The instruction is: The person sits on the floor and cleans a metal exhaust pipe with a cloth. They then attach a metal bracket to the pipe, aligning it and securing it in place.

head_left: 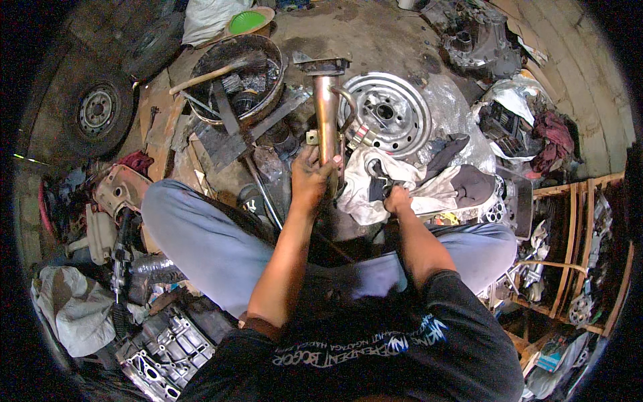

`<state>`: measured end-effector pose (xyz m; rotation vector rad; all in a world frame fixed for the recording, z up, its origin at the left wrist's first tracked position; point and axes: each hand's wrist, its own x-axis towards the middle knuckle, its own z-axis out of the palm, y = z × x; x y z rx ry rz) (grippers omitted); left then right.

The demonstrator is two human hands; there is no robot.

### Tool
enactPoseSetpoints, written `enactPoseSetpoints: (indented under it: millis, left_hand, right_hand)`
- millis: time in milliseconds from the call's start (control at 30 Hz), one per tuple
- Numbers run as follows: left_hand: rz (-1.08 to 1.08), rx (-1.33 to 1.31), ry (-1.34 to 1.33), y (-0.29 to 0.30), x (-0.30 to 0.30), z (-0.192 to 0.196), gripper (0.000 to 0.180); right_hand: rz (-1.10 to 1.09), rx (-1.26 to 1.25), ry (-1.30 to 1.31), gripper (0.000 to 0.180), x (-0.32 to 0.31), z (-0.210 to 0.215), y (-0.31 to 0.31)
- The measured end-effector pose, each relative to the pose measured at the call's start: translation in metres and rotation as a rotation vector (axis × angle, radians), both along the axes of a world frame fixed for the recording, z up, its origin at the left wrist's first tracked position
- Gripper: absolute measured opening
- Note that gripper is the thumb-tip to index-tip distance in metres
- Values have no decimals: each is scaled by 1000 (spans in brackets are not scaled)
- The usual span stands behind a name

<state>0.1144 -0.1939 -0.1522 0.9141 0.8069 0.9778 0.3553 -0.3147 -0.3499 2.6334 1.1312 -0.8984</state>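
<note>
the left hand had its fingers wrapped around the near end of the tube, a tarnished, gold-brown metal piece that was pointing away from the person, between the knees and to the left of the wheel rim. at the tube's far end sat a dark flange, and a curved pipe ran along its right side. the right hand was down on the stained white cloth, its fingers curled in; whether they pinched the cloth or something dark on it, i could not tell. the cloth lay bunched just to the right of the tube, near the right knee, with the silver wheel rim beyond it. left of the tube's far end stood a round basin of dark parts, a wooden-handled brush lying across it. a tyred wheel was farther off to the left, and a green dish was at the top. a pale sack and a metal casting lay at the lower left; a wooden rack stood at the right, below a red rag.
</note>
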Motion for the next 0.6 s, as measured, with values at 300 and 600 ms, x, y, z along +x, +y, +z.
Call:
enactPoseSetpoints:
  millis: [300,600]
  left_hand:
    - [-7,21,-40,-2,3,-4,37]
    - [22,-41,-42,-8,6,9,34]
  right_hand:
    - [24,249,154,41,56,13,9]
    - [-108,774,497,27,40,228,7]
